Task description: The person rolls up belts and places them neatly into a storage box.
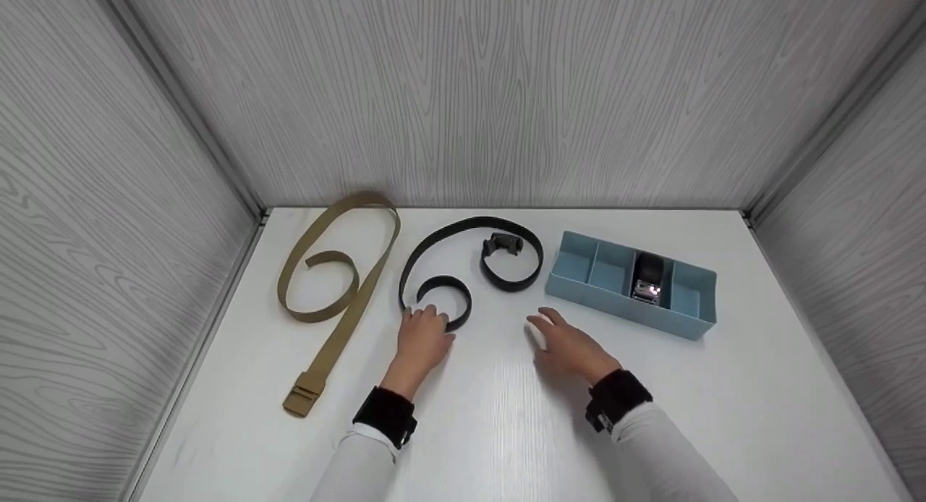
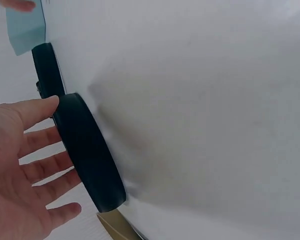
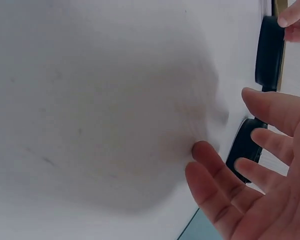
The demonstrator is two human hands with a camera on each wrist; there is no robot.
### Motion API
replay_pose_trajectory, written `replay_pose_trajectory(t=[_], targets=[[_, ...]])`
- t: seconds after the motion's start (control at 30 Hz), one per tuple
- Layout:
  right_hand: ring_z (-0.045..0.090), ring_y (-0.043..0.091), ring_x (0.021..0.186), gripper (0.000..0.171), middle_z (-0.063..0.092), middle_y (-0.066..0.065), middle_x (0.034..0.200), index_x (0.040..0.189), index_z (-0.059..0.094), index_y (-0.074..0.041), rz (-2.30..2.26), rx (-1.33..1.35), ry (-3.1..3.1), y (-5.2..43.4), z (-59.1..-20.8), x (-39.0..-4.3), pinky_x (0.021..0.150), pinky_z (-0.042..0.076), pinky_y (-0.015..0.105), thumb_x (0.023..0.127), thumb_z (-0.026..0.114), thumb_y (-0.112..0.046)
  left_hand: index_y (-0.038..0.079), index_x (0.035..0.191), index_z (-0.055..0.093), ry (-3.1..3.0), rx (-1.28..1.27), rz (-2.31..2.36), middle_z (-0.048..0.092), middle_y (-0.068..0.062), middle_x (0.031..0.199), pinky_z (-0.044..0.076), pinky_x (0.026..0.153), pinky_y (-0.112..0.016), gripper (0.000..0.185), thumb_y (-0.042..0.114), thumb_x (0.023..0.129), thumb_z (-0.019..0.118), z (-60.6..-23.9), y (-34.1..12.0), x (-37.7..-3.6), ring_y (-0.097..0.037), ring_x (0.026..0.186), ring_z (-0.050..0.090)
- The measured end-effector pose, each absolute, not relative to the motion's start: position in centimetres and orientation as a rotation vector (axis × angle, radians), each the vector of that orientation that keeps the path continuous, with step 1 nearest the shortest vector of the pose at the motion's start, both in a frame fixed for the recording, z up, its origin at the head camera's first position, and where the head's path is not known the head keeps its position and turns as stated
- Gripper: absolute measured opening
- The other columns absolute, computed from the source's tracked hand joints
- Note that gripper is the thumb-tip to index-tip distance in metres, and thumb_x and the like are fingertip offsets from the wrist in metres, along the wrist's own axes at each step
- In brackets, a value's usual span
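The 2 arms [image 1: 354, 467] reach forward, left hand [image 1: 423, 339] and right hand [image 1: 570, 346] backs up, fingers [image 2: 46, 167] slightly spread.

1. From where I stand, a smooth white tabletop [image 1: 499, 430] spreads beneath the left hand [image 1: 423, 339] and the right hand [image 1: 571, 346].
2. A flat black belt [image 1: 463, 227] stands on edge in curls, its near curl at the left hand's fingers, its dark buckle [image 1: 504, 243] farther off, between the hands.
3. A looped tan webbing belt [image 1: 359, 303] with a tan buckle [image 1: 302, 397] lies left of the left hand.
4. A light-blue, oblong four-compartment tray [image 1: 629, 310] sits beyond the right hand, to its right.
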State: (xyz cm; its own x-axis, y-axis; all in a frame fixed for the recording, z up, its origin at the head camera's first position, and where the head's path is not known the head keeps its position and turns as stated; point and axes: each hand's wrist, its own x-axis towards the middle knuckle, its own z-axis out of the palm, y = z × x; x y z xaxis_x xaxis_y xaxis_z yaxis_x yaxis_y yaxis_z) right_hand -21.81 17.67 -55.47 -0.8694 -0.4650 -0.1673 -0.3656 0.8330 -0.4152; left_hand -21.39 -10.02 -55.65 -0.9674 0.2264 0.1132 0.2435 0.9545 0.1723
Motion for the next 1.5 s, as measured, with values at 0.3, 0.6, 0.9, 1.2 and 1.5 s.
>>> replay_pose_trajectory(t=[0.3,0.6,0.9,1.2,1.5], targets=[[0.064,0.030,0.100,0.076,0.009,0.014,0.162,0.155,0.026,-0.009,-0.472,-0.623,2.747,16.9,-55.2,-24.4,0.073,0.051,0.038,0.091,0.066,-0.004,0.006,0.070,0.066,-3.046,-0.500,-0.354,0.058,-0.005,0.066,0.049,0.052,-0.037,0.037,0.039,0.082,0.077,-55.6,-8.2,-17.0,-0.023,0.059,0.061],[0.062,0.031,0.107,0.075,0.010,0.014,0.162,0.156,0.021,-0.007,-0.515,-0.638,2.715,16.0,-54.8,-25.5,0.077,0.050,0.038,0.093,0.062,-0.002,0.011,0.063,0.059,-3.188,-0.716,-0.234,0.054,-0.003,0.061,0.049,0.058,-0.043,0.041,0.044,0.084,0.071,-54.7,-7.3,-14.5,-0.022,0.063,0.060],[0.058,0.032,0.113,0.049,0.045,0.018,0.133,0.138,0.047,0.005,-0.507,-0.761,2.815,15.7,-55.3,-25.4,0.092,0.047,0.040,0.093,0.064,-0.005,0.013,0.063,0.060,-3.178,-0.741,-0.268,0.058,-0.003,0.063,0.047,0.055,-0.042,0.031,0.034,0.084,0.071,-55.1,-7.1,-14.5,-0.025,0.063,0.061],[0.061,0.023,0.090,0.011,0.060,0.007,0.096,0.100,0.071,-0.003,-0.631,-0.793,2.753,17.1,-55.1,-22.9,0.083,0.050,0.040,0.090,0.068,-0.006,0.012,0.064,0.057,-3.186,-0.661,-0.321,0.060,-0.007,0.066,0.046,0.055,-0.045,0.019,0.016,0.080,0.067,-55.3,-8.1,-14.8,-0.028,0.061,0.061],[0.058,0.013,0.078,0.007,0.065,-0.005,0.082,0.083,0.077,-0.012,-0.759,-0.610,2.693,22.5,-54.5,-20.6,0.073,0.050,0.038,0.083,0.072,-0.006,0.011,0.070,0.059,-3.144,-0.625,-0.296,0.064,-0.010,0.070,0.048,0.055,-0.047,0.015,0.016,0.082,0.065,-55.5,-8.8,-15.4,-0.032,0.066,0.064]])
